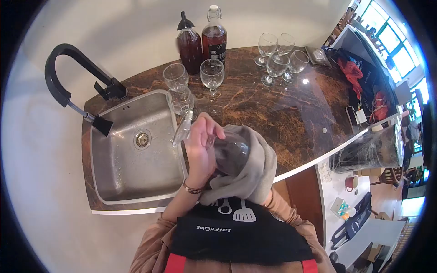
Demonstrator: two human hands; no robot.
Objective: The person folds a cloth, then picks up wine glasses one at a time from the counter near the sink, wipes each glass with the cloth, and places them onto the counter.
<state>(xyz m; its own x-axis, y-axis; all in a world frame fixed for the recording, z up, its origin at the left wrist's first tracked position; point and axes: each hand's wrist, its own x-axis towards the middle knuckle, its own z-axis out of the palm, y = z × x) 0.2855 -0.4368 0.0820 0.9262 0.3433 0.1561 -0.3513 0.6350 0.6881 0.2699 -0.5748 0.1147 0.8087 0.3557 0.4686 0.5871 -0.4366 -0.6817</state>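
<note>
My left hand (200,143) is closed round the stem of a clear goblet (232,152), near its round foot. The goblet lies tilted on its side, with its bowl pushed into a grey cloth (261,157). My right hand is under the cloth, pressing it round the bowl from the right; its fingers are hidden. Beyond my left hand, clear goblets (212,73) stand on the brown marbled counter (296,116).
A steel sink (118,168) with a black tap (68,59) lies left. Two bottles of dark liquid (190,50) stand by the wall. Several more goblets (277,64) are grouped at the back right. A dark bag (364,77) and a phone (352,119) lie at the right.
</note>
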